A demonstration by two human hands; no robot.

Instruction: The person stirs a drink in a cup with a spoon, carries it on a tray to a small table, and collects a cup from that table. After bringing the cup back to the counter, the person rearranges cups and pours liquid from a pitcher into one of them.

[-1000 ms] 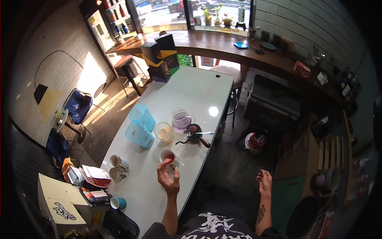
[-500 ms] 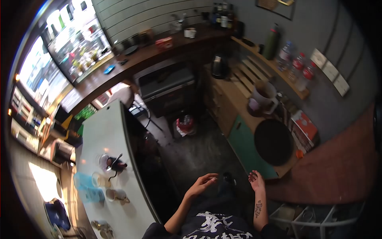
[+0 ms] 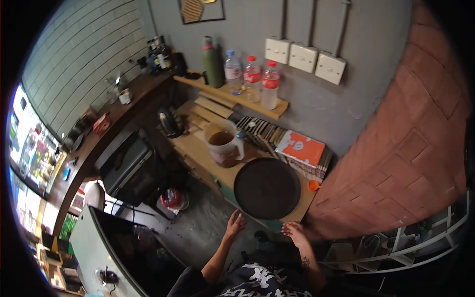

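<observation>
A round dark tray lies on the wooden cabinet top in front of me. My left hand hangs just short of the tray's near left edge, its fingers loosely stretched out and nothing in them. Close to the cabinet's near right corner is my right hand, holding nothing, with its fingers partly bent but apart. Behind the tray to the left stands a translucent plastic jug with brownish contents. An orange cap-like piece sits right of the tray.
An orange-covered book lies on a row of stacked items by the wall. Plastic bottles and a green flask stand on a narrow shelf. A kettle is farther left. A brick wall bounds the right side.
My view has turned right towards the cabinet and the brick wall, and the tray now sits nearer the middle. Both hands have come nearer the tray's front edge.
</observation>
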